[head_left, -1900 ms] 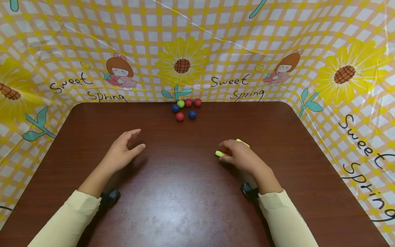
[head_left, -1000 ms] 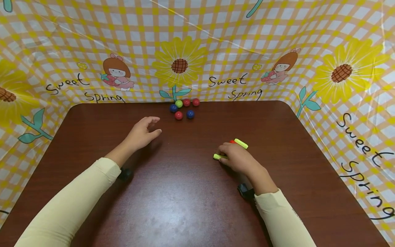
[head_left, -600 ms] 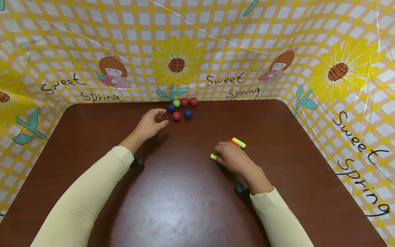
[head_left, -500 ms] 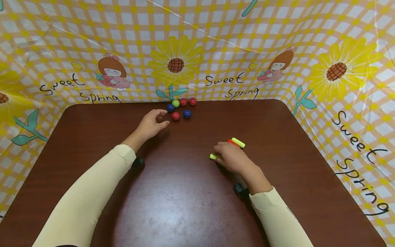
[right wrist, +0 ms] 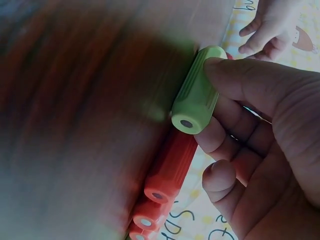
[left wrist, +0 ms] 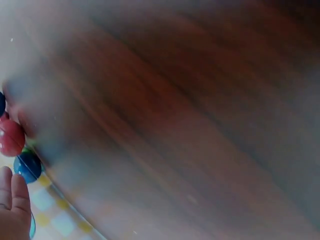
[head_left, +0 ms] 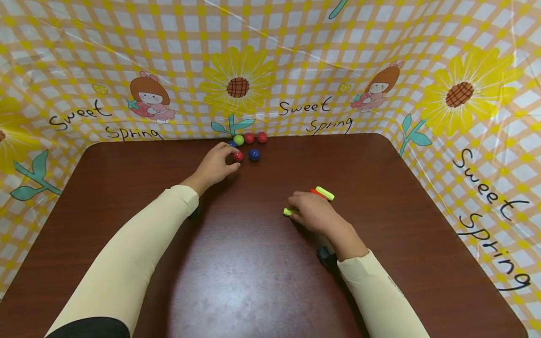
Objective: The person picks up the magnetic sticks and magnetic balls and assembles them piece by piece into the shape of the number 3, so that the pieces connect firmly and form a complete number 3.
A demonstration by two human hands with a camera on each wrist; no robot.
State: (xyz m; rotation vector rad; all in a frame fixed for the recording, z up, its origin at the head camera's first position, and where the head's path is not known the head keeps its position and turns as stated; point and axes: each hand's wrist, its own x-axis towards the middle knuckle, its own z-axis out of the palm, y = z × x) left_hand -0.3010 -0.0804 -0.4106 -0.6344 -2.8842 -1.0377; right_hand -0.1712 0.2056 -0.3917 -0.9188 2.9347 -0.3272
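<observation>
My left hand (head_left: 214, 164) reaches to a red ball (head_left: 238, 156) at the back of the table. Its thumb and fingers are spread around that ball's left side; contact is unclear. In the left wrist view, fingertips (left wrist: 20, 192) appear near a blue ball (left wrist: 27, 166) and the red ball. My right hand (head_left: 313, 212) pinches a light green magnetic rod (right wrist: 197, 95) between thumb and fingers, low at the table. Just beyond that rod lie a red rod (right wrist: 172, 165) and another yellow-green rod (head_left: 325, 193); the hand partly hides the group.
A blue ball (head_left: 254, 155) sits right of the red one. A green ball (head_left: 238, 140) and two red balls, one of them a red ball (head_left: 262, 137), lie along the back edge. A checked cloth (head_left: 296, 56) rises behind the brown table (head_left: 236, 263).
My left hand has moved right and forward to the red ball. The right hand has shifted slightly off the rods, so more of the red and far yellow-green ones shows.
</observation>
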